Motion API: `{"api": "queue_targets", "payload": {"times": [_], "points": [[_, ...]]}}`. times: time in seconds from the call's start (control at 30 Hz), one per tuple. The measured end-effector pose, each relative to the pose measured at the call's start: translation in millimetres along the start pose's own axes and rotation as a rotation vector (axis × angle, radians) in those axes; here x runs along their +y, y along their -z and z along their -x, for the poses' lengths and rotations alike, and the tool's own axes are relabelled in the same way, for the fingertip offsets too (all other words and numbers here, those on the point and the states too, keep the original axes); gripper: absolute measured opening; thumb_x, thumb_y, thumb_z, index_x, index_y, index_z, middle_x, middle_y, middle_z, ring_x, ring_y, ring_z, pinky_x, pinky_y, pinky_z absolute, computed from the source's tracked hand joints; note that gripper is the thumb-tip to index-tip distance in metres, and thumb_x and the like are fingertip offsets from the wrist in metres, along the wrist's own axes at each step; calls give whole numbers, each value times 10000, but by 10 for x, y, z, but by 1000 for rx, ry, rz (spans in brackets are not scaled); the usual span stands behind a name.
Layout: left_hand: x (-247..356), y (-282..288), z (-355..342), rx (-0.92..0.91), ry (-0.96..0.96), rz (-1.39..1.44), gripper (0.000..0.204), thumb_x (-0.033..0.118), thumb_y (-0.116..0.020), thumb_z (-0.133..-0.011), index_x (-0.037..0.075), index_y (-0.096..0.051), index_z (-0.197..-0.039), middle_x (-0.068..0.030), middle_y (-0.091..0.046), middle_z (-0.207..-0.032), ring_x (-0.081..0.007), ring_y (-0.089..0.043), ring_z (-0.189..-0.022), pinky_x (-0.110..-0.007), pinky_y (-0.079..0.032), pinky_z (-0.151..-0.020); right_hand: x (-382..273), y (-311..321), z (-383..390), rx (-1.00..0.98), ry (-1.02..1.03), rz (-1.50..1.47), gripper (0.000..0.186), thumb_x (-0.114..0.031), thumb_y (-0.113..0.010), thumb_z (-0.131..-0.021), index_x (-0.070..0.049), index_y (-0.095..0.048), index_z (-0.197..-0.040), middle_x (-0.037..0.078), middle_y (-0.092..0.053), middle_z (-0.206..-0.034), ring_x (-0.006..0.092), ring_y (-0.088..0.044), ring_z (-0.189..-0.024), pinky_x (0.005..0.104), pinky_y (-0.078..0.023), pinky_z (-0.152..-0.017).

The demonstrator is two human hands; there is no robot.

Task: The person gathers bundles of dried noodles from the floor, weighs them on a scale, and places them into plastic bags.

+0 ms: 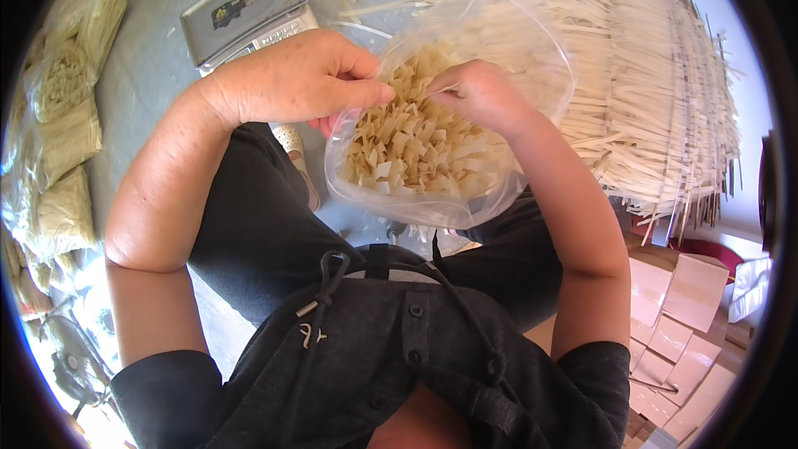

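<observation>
A clear plastic bag [432,204] full of pale flat noodle pieces [416,150] hangs in front of me, over my lap. My left hand [303,79] pinches the bag's near-left rim between thumb and fingers. My right hand [482,93] reaches into the bag's mouth, fingers closed on a few noodle strips at the top of the pile. Both forearms come up from the lower edge, around my dark clothes.
A small metal scale [245,8] stands on the grey floor beyond my left hand. A big heap of long dried noodle strips [657,91] fills the upper right. Filled noodle bags [62,141] lie along the left. Pale cardboard boxes [686,316] are stacked at lower right.
</observation>
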State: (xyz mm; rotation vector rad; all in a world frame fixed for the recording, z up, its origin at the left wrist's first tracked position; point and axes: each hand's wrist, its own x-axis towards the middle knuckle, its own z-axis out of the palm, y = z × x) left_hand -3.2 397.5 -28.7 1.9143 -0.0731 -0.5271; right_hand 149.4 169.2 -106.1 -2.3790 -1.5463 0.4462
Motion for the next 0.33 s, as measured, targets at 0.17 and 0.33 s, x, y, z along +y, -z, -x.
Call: {"api": "queue_targets", "payload": {"times": [0.17, 0.33], "points": [[40, -23, -34, 2, -23, -18, 357, 273, -583, -936, 25, -567, -679, 33, -491, -567, -38, -482, -545, -214, -420, -513, 277, -400, 20, 24, 28, 208, 140, -223, -677, -766, -162, -711, -887, 65, -670, -786, 273, -637, -727, 357, -508, -657], [72, 8, -16, 56, -4, -142, 363, 309, -601, -925, 28, -579, -696, 0, -528, -580, -46, -504, -547, -220, -428, -513, -139, 0, -5, -113, -140, -9, 166, -230, -675, -766, -169, -710, -917, 93, -677, -869, 244, -633, -871, 359, -492, -767]]}}
